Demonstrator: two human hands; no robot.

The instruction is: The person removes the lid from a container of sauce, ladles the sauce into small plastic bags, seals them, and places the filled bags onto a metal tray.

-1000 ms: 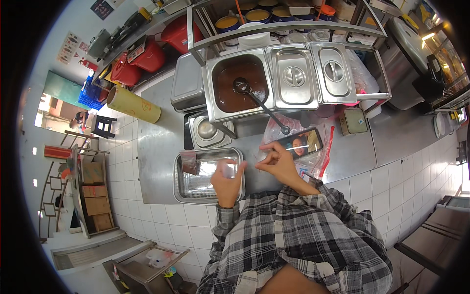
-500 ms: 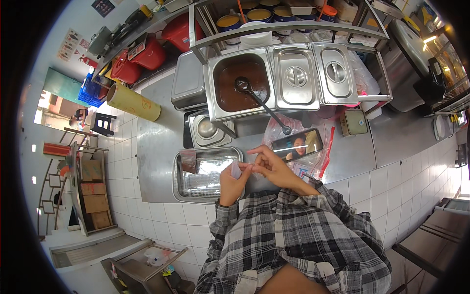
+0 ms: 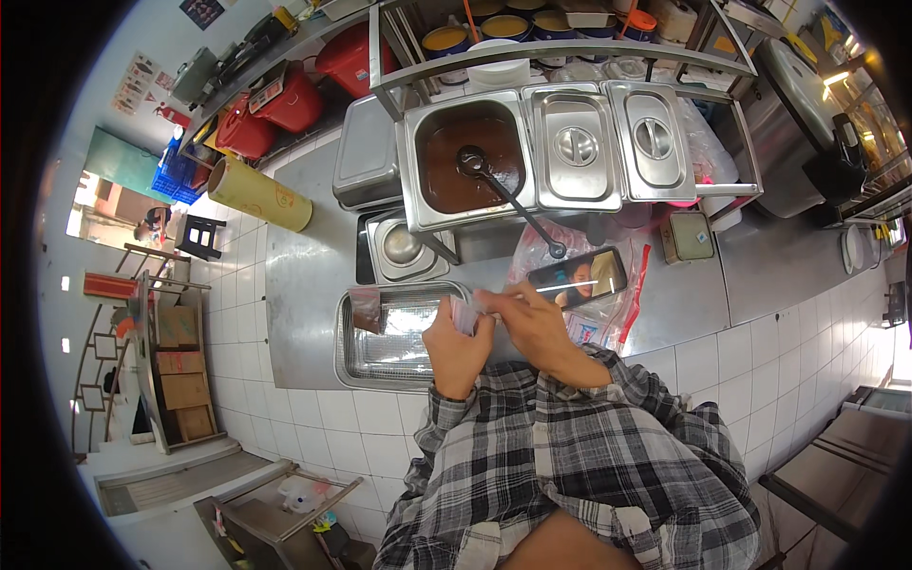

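My left hand (image 3: pixel 456 351) is closed around small clear plastic bags (image 3: pixel 463 314), held upright above the near edge of the counter. The thumb and fingers of my right hand (image 3: pixel 538 328) pinch at the bags' upper edge; the fingertips are slightly blurred. Left of my hands is a metal tray (image 3: pixel 344 359) with a wire mesh inside. A small clear bag of brown sauce (image 3: pixel 366 309) lies over the tray's far left part. Beyond my hands, a deep steel pan (image 3: pixel 413 195) holds brown sauce, and a black ladle (image 3: pixel 513 204) rests in it, its handle over the near rim.
A smartphone (image 3: pixel 578 278) lies on a clear plastic bag with a red edge (image 3: pixel 631 318), right of my hands. Two lidded steel pans (image 3: pixel 577 176) stand beside the sauce. A yellow cylinder (image 3: pixel 258 195) lies at the counter's left. Metal shelving (image 3: pixel 570 49) rises behind.
My right hand has shifted slightly, its fingers from below the bags to their upper edge. My left hand has turned a little and the bags show more.
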